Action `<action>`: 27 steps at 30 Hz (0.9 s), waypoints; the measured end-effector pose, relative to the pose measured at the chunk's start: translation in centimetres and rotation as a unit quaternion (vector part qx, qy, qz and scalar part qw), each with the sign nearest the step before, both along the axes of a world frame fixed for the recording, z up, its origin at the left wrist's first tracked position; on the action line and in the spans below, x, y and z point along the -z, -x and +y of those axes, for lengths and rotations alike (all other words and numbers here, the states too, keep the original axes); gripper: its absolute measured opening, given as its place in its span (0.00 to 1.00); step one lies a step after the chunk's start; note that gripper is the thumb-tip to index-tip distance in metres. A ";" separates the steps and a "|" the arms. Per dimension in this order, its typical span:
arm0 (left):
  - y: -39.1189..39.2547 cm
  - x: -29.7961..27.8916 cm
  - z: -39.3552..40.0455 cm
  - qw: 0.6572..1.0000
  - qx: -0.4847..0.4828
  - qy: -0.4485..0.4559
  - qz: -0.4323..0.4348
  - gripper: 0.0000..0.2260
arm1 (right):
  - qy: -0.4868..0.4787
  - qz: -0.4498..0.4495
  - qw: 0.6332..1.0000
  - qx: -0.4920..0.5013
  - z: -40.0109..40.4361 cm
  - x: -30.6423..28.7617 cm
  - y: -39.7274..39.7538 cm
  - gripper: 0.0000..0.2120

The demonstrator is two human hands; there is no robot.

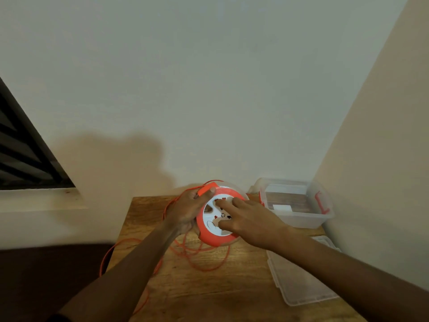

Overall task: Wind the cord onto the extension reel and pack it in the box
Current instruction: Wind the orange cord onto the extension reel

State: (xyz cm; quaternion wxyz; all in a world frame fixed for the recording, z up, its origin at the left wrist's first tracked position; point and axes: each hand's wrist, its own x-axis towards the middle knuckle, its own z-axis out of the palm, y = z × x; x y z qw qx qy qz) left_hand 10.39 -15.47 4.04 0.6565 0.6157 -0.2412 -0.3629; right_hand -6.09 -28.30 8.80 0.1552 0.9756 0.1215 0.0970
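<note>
An orange extension reel (210, 238) with a white socket face is tilted up above the wooden table (209, 291). My left hand (185, 211) grips its left rim and orange handle. The fingers of my right hand (250, 223) lie spread on the white face. Loose orange cord (199, 259) loops on the table under the reel and trails off the left edge. A clear plastic box (301, 219) with red latches stands at the back right, open.
The box's clear lid (299, 282) lies flat on the table's right side, in front of the box. Walls close in behind and to the right. A dark window frame (25, 154) is at the left. The table's left edge drops to a dark floor.
</note>
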 end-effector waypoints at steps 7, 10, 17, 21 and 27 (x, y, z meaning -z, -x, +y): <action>-0.3 -0.6 1.0 0.999 0.031 -0.027 0.000 0.18 | 0.095 0.105 0.987 -0.075 0.7 -1.8 -1.2 0.19; -0.3 -0.5 1.1 0.999 0.025 -0.033 0.007 0.18 | 0.151 0.138 0.978 -0.050 1.7 -2.1 -1.3 0.19; -0.7 -1.0 0.8 1.000 0.011 -0.020 0.018 0.17 | 0.222 0.105 0.969 -0.012 3.1 -1.9 -2.2 0.22; -0.6 -1.8 0.4 0.999 -0.010 -0.005 0.033 0.15 | 0.152 0.045 0.987 0.027 2.7 -1.8 -2.6 0.22; -0.3 -2.0 -0.1 0.997 -0.059 0.037 0.041 0.17 | 0.006 -0.081 0.983 0.166 2.8 -1.9 -2.8 0.32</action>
